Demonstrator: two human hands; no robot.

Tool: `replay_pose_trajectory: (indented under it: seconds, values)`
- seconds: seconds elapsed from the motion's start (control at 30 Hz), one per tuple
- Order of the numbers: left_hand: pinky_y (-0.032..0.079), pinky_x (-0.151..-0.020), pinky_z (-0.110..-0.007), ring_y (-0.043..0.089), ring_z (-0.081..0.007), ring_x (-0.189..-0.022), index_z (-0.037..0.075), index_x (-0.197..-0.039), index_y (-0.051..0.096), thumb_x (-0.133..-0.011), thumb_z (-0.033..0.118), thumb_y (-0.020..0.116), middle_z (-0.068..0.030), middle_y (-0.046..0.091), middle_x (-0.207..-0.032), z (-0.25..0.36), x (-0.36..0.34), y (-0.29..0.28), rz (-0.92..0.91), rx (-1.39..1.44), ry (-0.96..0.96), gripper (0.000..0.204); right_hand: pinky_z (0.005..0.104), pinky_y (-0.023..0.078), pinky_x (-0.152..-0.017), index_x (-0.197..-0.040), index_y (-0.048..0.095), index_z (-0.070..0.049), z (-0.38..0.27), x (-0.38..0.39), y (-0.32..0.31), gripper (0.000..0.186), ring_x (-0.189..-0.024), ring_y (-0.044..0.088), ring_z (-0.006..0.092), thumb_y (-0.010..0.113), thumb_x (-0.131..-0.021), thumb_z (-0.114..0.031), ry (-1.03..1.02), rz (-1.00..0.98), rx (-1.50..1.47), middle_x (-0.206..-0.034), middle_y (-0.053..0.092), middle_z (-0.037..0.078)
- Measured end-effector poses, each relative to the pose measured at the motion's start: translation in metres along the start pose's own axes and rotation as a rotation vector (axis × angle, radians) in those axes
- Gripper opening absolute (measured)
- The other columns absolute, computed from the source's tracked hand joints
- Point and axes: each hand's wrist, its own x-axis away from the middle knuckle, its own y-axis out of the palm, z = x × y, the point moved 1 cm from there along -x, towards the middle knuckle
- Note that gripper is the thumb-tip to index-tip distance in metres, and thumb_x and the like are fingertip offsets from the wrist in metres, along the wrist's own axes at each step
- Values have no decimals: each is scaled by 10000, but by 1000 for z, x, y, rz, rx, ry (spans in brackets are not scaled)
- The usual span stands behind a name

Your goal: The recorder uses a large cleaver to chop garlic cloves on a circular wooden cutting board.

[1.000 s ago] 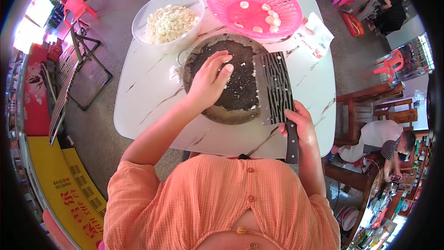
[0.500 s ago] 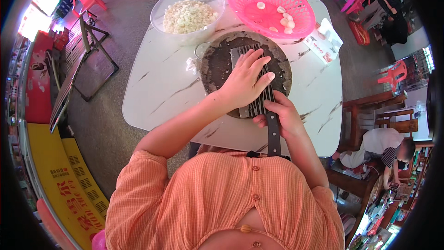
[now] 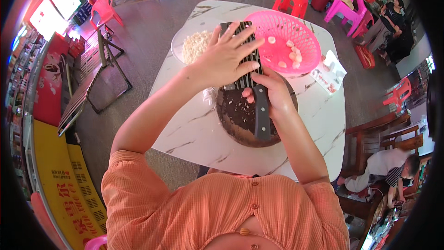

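My right hand (image 3: 276, 95) grips the black riveted handle of a cleaver (image 3: 262, 115), whose broad blade has dark and light stripes. Over the blade lies my left hand (image 3: 226, 58), palm down with fingers spread, hiding much of it. Both hands and the blade are raised above the far part of a round dark chopping board (image 3: 236, 120), which bears small pale bits. Just left of the left hand's fingers stands a clear bowl (image 3: 177, 55) heaped with pale chopped pieces (image 3: 196, 46), partly covered by that hand.
A pink slotted basket (image 3: 311, 37) holds several round white pieces (image 3: 295, 55). Beside it lies a white packet (image 3: 330, 74) on the marble-patterned table (image 3: 319, 129). Red stools (image 3: 292, 2) and a folding lounge chair (image 3: 95, 71) stand around. Other people (image 3: 395, 28) sit at the right.
Both hands have lifted the cleaver off the board and carried it away from me, toward the bowl. More of the board's near part now shows. The view has shifted.
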Motion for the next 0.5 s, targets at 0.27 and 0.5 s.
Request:
replay_pose_trajectory:
  seconds: [0.27,0.5]
  values:
    - [30,-1209,-582,35,-352,-1531,265,-1555,296,-1038,499,363,-62,114,-1664,-78,-44,29,-192,-65,-235,571,289,478,-442,-1142,542,3,3,-3,2,216,-568,631,189,540,-941,-75,67,21,48,-846,627,114]
    - [317,-1124,-503,406,-356,-1361,129,-1388,515,-1002,388,501,-171,486,-1430,-146,-52,52,-70,-56,-555,464,279,436,-407,-1144,541,17,-26,47,-50,228,-530,602,170,545,-938,-79,-34,165,34,-846,629,120]
